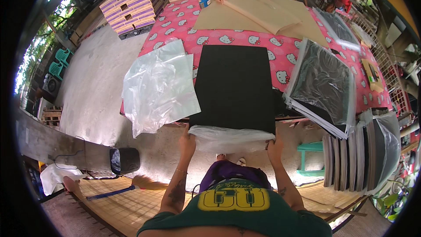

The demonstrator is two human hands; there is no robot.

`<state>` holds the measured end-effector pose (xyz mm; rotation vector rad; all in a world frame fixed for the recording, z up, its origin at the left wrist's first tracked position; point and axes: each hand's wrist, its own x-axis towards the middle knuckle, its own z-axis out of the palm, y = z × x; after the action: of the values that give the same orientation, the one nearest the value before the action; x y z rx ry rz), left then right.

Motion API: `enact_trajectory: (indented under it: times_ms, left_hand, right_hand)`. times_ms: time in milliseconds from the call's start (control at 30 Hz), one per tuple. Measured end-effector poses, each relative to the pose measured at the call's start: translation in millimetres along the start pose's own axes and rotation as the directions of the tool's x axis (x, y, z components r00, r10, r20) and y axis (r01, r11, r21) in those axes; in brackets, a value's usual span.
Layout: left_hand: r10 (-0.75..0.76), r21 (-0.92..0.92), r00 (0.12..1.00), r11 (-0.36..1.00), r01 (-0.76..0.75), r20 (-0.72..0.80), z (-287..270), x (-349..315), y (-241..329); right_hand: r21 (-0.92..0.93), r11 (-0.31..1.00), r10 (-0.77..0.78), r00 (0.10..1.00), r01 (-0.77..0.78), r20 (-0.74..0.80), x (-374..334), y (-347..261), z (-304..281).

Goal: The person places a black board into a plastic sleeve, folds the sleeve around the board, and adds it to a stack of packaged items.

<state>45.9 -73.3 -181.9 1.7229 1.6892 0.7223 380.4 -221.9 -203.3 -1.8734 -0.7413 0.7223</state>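
Black board [234, 87] overhangs near edge of desk [180, 22], left hand [187, 143] and right hand [275, 145] each with grip closed on clear film [232, 138] at its near end; board probably stiff, light, film slippery, tearable, best held at corners

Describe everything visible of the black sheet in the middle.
The black sheet is smooth, matte, opaque and roughly rectangular, perhaps card or board. It lies flat on the pink patterned tablecloth, with no marks discernible. Translucent plastic, bunched between the left hand and right hand, meets its near edge; whether either hand touches it is unclear.
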Motion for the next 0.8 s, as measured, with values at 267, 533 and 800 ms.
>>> enact_trajectory:
  times_ms: [267, 533, 800]
  left_hand:
    - [-0.053, -0.813, 0.963, 0.525, 0.251, 0.263, -37.1, 2.6, 18.8]
    - [0.385, -0.991, 0.921, 0.132, 0.004, 0.055, -155.7, 62.5, 96.1]
    - [0.668, -0.944, 0.743, -0.267, 0.193, -0.038, -170.4, 208.3, 261.9]
  right_hand:
    - [0.289, 0.957, 0.013, 0.995, 0.016, -0.099, -0.8, -48.5, -21.9]
    - [0.97, 0.224, -0.486, 0.851, -0.098, 0.199, 12.3, -222.5, -117.6]
    - [0.997, 0.057, -0.626, 0.777, -0.047, 0.072, 139.8, -330.2, -100.0]
